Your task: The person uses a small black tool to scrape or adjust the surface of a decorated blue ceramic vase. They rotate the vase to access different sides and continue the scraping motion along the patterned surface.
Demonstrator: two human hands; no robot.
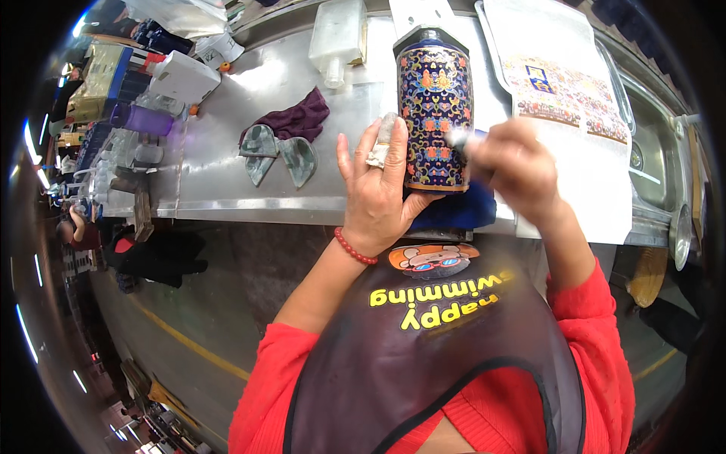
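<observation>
A dark blue bottle (436,113) with a colourful floral pattern lies on the bench, its neck facing away from me. My left hand (378,178) grips its left side, fingers stretched along it and thumb by the base. A whitish wrap (383,136) covers one of those fingers. Over the bottle's right edge, my right hand (520,163) is closed and smeared by motion. A small white-tipped thing juts from its fingers against the bottle; its kind is too blurred to make out. Blue cloth (461,212) lies beneath the base.
Left of the bottle lie a purple cloth (299,117) and a grey-green cloth piece (283,155). A clear bottle (338,34) lies farther back. Patterned sheets (556,83) cover the right side, beside a metal sink (654,159). Boxes and a purple container (142,119) crowd the far left.
</observation>
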